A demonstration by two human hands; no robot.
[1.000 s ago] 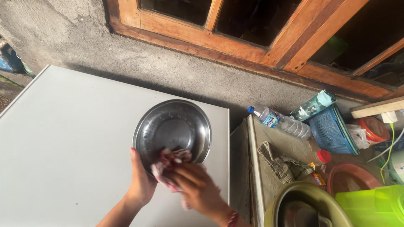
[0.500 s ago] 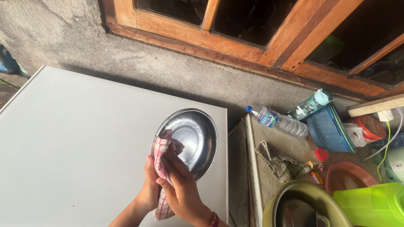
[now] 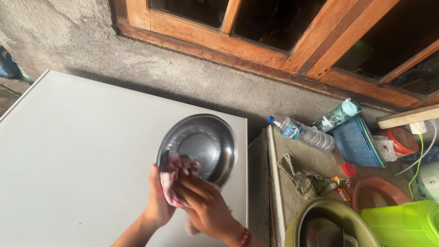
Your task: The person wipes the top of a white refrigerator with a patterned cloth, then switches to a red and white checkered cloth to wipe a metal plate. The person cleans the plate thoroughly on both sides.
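A round steel bowl [image 3: 203, 142] stands tilted on its edge over a white table [image 3: 77, 151], its hollow facing me. My left hand [image 3: 157, 201] grips the bowl's lower left rim from behind. My right hand [image 3: 206, 206] presses a red-and-white checked cloth [image 3: 176, 176] against the bowl's near inner rim. A beaded bracelet sits on my right wrist.
Right of the table, a lower bench holds a lying plastic water bottle [image 3: 304, 132], a teal flask [image 3: 336, 114], a blue basket [image 3: 359, 142], a checked rag [image 3: 304, 178], an olive basin [image 3: 329, 224] and a green plastic container [image 3: 402, 224]. A wooden window frame [image 3: 256, 50] runs above.
The bowl has turned from steeply tilted to the right back toward me. Both hands slid lower along the rim and the cloth is now bunched inside the bowl's near edge.
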